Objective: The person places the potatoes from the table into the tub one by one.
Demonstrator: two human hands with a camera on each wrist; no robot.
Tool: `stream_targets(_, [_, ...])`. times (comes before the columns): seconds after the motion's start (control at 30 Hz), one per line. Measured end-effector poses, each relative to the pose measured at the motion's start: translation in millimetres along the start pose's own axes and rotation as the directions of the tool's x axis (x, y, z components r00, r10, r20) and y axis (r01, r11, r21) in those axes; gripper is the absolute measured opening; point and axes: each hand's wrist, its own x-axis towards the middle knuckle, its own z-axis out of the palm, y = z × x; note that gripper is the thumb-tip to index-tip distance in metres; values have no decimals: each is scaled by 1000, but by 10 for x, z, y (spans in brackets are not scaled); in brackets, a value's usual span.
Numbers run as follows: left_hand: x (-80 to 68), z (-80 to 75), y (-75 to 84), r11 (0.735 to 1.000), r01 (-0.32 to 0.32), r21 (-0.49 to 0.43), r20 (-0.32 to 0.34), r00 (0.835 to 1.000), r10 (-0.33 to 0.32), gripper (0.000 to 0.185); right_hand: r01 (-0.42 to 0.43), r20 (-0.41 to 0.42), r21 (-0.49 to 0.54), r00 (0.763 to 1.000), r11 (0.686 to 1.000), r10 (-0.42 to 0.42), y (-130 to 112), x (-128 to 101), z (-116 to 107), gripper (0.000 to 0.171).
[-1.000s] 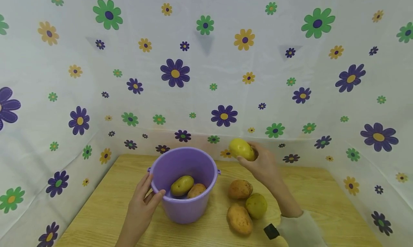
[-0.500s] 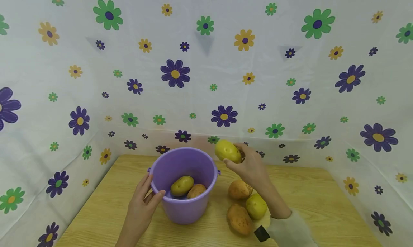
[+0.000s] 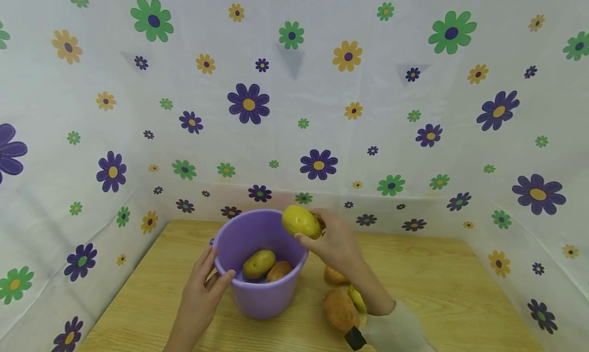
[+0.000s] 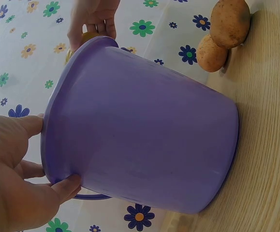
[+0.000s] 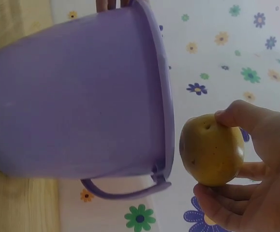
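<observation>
A purple bucket (image 3: 262, 300) stands upright on the table, its rim gripped at the near left by my left hand (image 3: 200, 290), thumb and fingers at the edge. Inside lie a yellowish potato (image 3: 259, 264) and a browner potato (image 3: 279, 271). My right hand (image 3: 336, 244) holds a smooth yellow potato (image 3: 299, 222) between thumb and fingers, above the bucket's right rim. In the right wrist view this held potato (image 5: 212, 150) shows just outside the bucket's mouth, apart from the rim.
Right of the bucket on the wooden table (image 3: 432, 285) lie a brown potato (image 3: 341, 310), another brown potato (image 3: 334, 275) and a yellow one (image 3: 356, 298), partly hidden by my right forearm. The bucket's handle (image 5: 125, 195) hangs down its side. A flower-printed sheet (image 3: 276, 137) encloses the table.
My right hand has carried the yellow potato leftward, from beyond the loose potatoes to over the bucket's right rim. My left hand has stayed on the bucket.
</observation>
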Motion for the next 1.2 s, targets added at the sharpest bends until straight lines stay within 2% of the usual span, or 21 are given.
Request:
stream_targets(0.27, [4, -9, -7, 1000, 4, 20, 2, 1000, -4, 79, -10, 81, -19, 997, 1000, 11, -159, -30, 191, 60])
stream_targets(0.5, [7, -6, 6, 1000, 22, 16, -2, 1000, -22, 79, 85, 117, -52, 990, 995, -78, -249, -54, 391, 60])
stream_targets(0.67, [11, -5, -9, 999, 19, 29, -2, 1000, -19, 79, 90, 159, -45, 984, 995, -82, -314, -75, 513, 61])
stream_targets(0.97, [14, -7, -11, 999, 22, 35, -2, 1000, -22, 76, 95, 198, -28, 976, 995, -88, -402, -113, 663, 61])
stream_targets(1.2, [3, -2, -6, 999, 8, 47, -5, 1000, -7, 77, 96, 199, -30, 976, 995, -88, -401, -127, 725, 59])
